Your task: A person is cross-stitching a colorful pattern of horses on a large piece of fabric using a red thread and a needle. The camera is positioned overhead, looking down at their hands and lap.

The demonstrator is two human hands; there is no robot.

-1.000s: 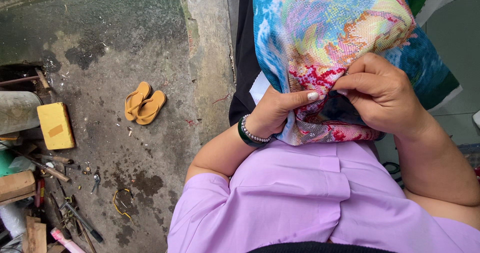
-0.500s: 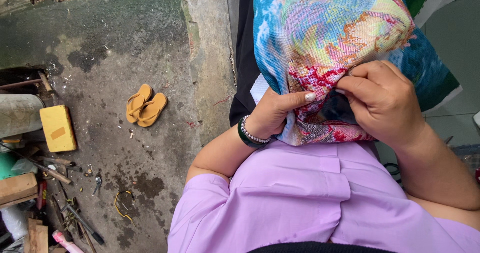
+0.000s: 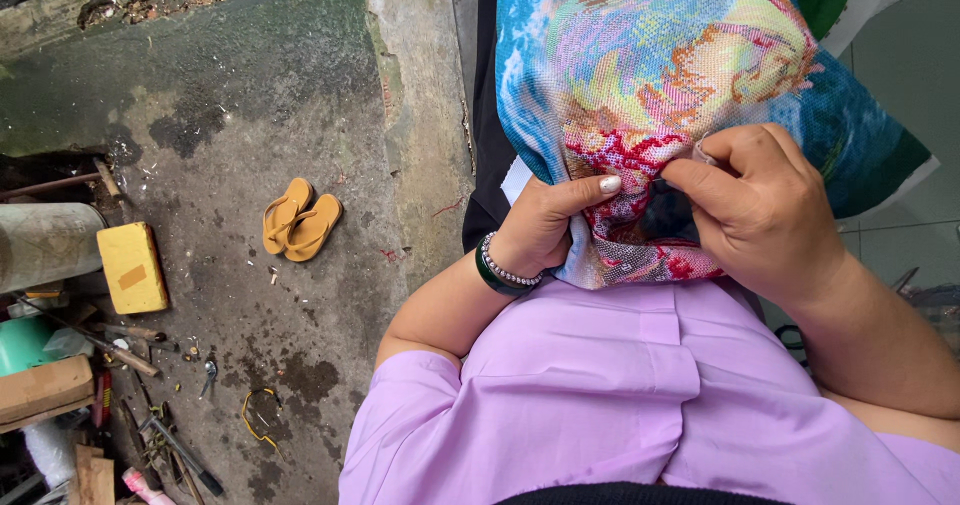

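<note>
You are keeping your left hand clamped on the embroidered cloth over your lap while your right hand, fingers pinched together on it, is edging slightly right, the stitching going on.

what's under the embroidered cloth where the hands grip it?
Under the embroidered cloth show dark fabric and a white edge. The left hand has its fingers tucked beneath, hidden. The right hand pinches on top.

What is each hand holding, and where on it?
Both grip the embroidered cloth at its bunched lower part: left hand on the fold's left side, right hand pinching just right of it.
</note>
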